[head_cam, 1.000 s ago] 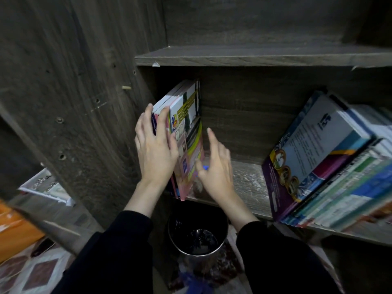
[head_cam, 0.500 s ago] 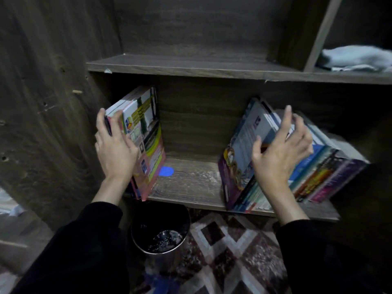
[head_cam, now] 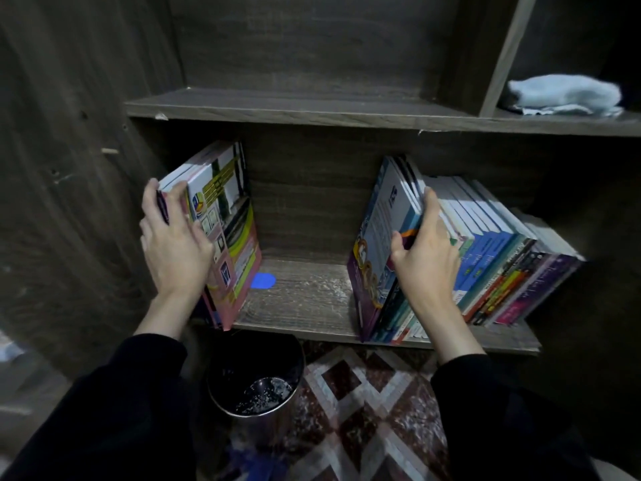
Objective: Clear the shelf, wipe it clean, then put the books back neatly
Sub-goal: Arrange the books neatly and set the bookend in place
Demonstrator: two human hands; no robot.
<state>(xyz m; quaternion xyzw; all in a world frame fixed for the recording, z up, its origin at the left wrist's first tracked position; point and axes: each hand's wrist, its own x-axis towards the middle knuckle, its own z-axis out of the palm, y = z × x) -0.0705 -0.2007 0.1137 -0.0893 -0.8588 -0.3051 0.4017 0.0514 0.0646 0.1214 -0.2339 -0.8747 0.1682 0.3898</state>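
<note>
Your right grip point(head_cam: 425, 258) has closed round the leaning books point(head_cam: 381, 230); your left grip point(head_cam: 173, 244) clasps the glossy left stack point(head_cam: 229, 210), bare woodgrain shelf point(head_cam: 305, 300) between.

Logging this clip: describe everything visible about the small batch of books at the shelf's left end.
The small batch of books is a few thin glossy paperbacks; the outer cover is pink with yellow-green bands and small pictures. They stand nearly upright on the lower shelf, at its left end. The left hand grips their near edge, thumb on one side, fingers on the cover. A small flat blue thing lies by their base.
</note>
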